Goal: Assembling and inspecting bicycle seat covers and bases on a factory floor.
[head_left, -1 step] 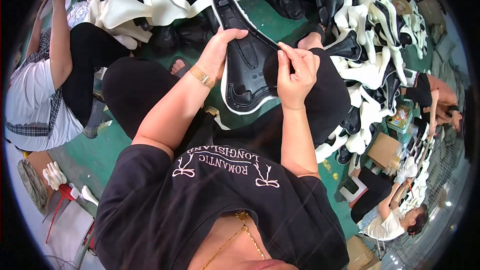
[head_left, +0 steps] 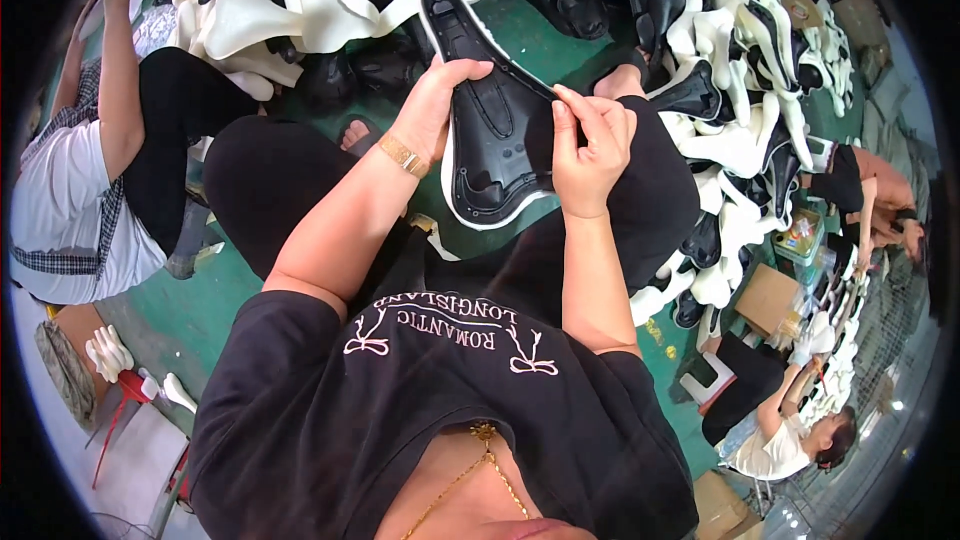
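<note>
Between my hands I hold a bicycle saddle, its black plastic underside up and its narrow nose pointing away from me. A white padded edge shows around the black shell. My left hand grips its left side, thumb laid over the shell and fingers hidden beneath. At the right edge, my right hand pinches the rim where the nose widens, thumb and forefinger together. Whether a small piece sits in that pinch, I cannot make out.
White saddle pads and black saddle shells are heaped ahead on the green floor. Another pile runs down the right. One person sits close at left; others work at right near a cardboard box.
The saddle and my right hand have shifted very slightly left. Both grips look the same.
</note>
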### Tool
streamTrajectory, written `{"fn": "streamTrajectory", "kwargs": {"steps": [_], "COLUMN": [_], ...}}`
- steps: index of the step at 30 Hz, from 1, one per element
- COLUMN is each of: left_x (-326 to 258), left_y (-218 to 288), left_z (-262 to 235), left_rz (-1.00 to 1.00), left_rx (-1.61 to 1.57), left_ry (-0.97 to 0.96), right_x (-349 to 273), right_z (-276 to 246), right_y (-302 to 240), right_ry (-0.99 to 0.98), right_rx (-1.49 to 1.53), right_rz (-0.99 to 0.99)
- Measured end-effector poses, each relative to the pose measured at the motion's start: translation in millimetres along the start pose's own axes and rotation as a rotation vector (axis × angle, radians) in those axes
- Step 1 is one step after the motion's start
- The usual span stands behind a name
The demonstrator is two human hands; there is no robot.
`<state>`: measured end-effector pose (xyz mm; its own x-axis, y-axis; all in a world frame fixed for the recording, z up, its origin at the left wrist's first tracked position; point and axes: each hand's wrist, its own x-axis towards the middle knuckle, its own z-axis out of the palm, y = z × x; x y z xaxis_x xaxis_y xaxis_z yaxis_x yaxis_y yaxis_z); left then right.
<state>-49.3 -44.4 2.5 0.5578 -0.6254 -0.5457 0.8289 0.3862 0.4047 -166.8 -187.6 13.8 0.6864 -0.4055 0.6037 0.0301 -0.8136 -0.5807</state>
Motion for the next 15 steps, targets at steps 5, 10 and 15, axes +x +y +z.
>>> {"fn": "streamTrajectory", "kwargs": {"steps": [5, 10, 15], "left_x": [-2.3, 0.7, 2.4], "left_y": [0.6, 6.5, -3.3], "left_z": [6.2, 0.3, 4.2], "left_rz": [0.208, 0.217, 0.237], "left_rx": [0.065, 0.062, 0.098], "left_ry": [-0.006, -0.028, 0.032], "right_x": [-2.3, -18.5, -31.2], "right_z": [-8.0, -19.0, -16.9], "right_y": [19.2, -4.0, 7.2], "right_ry": [-0.050, -0.275, -0.206], "right_rx": [0.451, 1.071, 1.044], "right_rz": [0.430, 0.884, 0.842]}}
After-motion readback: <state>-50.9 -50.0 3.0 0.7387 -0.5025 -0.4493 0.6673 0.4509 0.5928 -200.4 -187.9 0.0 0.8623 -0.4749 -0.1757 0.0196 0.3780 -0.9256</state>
